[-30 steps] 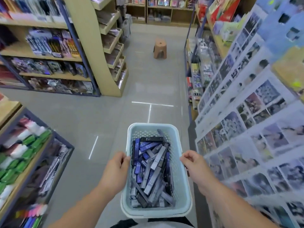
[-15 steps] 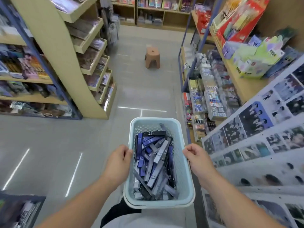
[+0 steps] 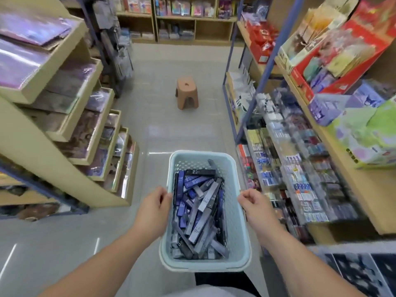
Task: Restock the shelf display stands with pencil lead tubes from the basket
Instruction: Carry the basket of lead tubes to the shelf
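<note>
A pale blue perforated basket (image 3: 235, 236) is carried in front of me at waist height. It holds several flat pencil lead tubes (image 3: 199, 213) in blue, grey and black, marked HB. My left hand (image 3: 153, 211) grips the basket's left rim, fingers curled over the edge. My right hand (image 3: 254, 207) grips the right rim the same way. On the lower right shelf stand clear display stands (image 3: 300, 181) with rows of small stationery packs, blurred.
A brown plastic stool (image 3: 187, 92) stands in the aisle ahead. Tiered wooden shelves (image 3: 70, 116) with wrapped books line the left. Right shelves (image 3: 351, 179) carry red and green boxed goods. A card rack (image 3: 362, 273) is at bottom right. Grey tiled floor runs between.
The view has moved forward along the aisle and turned right; the stool and right shelf stands are closer. Both hands keep their hold on the basket.
</note>
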The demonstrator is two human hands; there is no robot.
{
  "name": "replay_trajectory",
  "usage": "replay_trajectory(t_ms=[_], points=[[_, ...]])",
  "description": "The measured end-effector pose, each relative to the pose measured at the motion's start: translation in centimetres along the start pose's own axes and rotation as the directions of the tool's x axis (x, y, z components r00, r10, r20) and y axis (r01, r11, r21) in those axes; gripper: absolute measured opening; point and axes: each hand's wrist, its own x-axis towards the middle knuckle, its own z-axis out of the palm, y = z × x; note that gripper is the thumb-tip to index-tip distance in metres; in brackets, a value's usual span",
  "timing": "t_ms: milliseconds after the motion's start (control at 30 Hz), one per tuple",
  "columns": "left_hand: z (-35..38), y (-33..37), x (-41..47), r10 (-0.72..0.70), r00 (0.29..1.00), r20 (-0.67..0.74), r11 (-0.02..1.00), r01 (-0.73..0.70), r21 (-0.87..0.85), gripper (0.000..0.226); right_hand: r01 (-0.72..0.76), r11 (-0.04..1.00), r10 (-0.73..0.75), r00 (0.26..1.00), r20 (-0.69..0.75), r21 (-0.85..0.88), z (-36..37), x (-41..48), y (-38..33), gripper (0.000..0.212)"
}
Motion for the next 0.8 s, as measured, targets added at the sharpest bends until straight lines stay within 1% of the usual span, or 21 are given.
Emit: replay_trajectory(t_ms=[133,333,433,567,667,800], points=[[0.8,3.4,11.2,-0.011,1.000,-0.018,1.000,0.011,-0.014,0.032,-0.005,1.000,0.004,1.000,0.023,0.029,0.2,11.9,-4.3,0.014],[0.8,10.2,27.0,-0.113,0.994,-0.009,0.993,0.113,0.035,0.032,0.025,0.999,-0.023,0.997,0.074,-0.037,-1.0,27.7,-13.1,0.017],[0.4,13.2,34.6,-0.124,0.992,-0.012,0.992,0.124,-0.002,0.032,0.062,0.996,-0.057,0.995,0.080,-0.060,-1.3,34.7,-18.0,0.017],[-0.1,15.3,45.2,-0.125,0.992,-0.006,0.991,0.125,-0.045,0.032,0.059,0.996,-0.054,0.996,0.069,-0.073,-0.4,44.0,-22.9,0.015],[-0.2,16.3,53.5,-0.114,0.993,-0.017,0.993,0.114,-0.003,0.032,0.032,0.997,-0.029,0.999,0.039,-0.069,0.9,51.1,-25.9,0.015],[-1.0,17.4,65.5,-0.118,0.991,0.059,0.992,0.120,-0.030,0.031,-0.015,0.998,0.013,1.000,-0.026,-0.063,3.2,60.4,-30.7,0.015]])
